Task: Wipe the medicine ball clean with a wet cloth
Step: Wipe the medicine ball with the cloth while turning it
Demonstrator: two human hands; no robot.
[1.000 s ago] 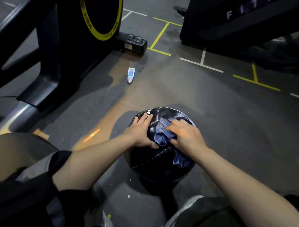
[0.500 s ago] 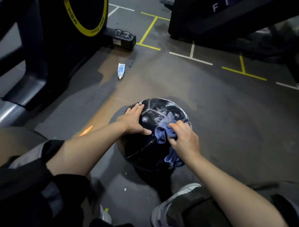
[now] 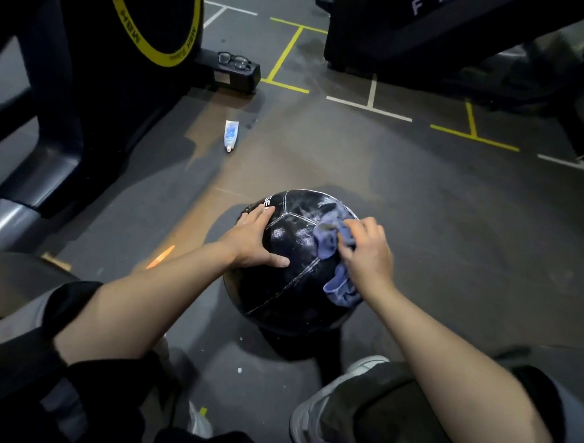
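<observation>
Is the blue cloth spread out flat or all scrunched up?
Scrunched up. The blue cloth sits bunched in folds under the right hand on the medicine ball, with one loose end hanging down the side.

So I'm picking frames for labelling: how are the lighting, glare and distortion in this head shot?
Head view: dim overall, with an orange patch of light on the floor; pale sheen and streaks on top of the medicine ball near the cloth; the left hand and right hand are sharp enough; wide-angle bending curves the machine at the left edge.
</observation>
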